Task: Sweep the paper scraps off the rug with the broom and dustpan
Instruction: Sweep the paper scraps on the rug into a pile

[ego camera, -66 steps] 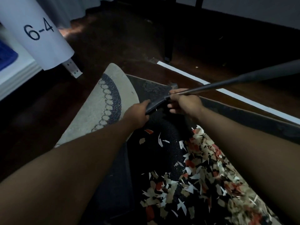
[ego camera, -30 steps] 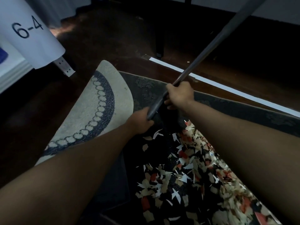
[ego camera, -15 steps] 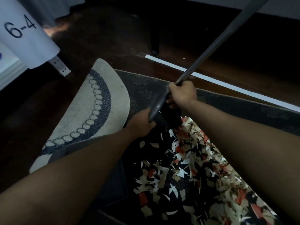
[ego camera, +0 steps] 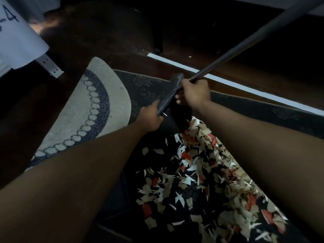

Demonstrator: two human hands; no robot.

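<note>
While paper scraps (ego camera: 201,172) littered the rug (ego camera: 254,111), right hand (ego camera: 195,93) and left hand (ego camera: 151,120) both gripped the broom (ego camera: 228,55).

two hands are in view: one left hand (ego camera: 151,118) and one right hand (ego camera: 194,92). one broom (ego camera: 245,42) shows as a single long dark handle with one dark flat part at its lower end. two rugs lie on the floor: one pale round rug (ego camera: 82,111) with a single dark ring of scalloped shapes, and one dark patterned rug (ego camera: 145,85). paper scraps (ego camera: 194,174) are too many to count, well over fifty, in three colours: white, tan and red. one white strip (ego camera: 233,85) crosses the dark floor. one white sheet (ego camera: 15,37) with handwritten marks hangs at the upper left, and one perforated metal leg (ego camera: 50,66) stands under it.
</note>
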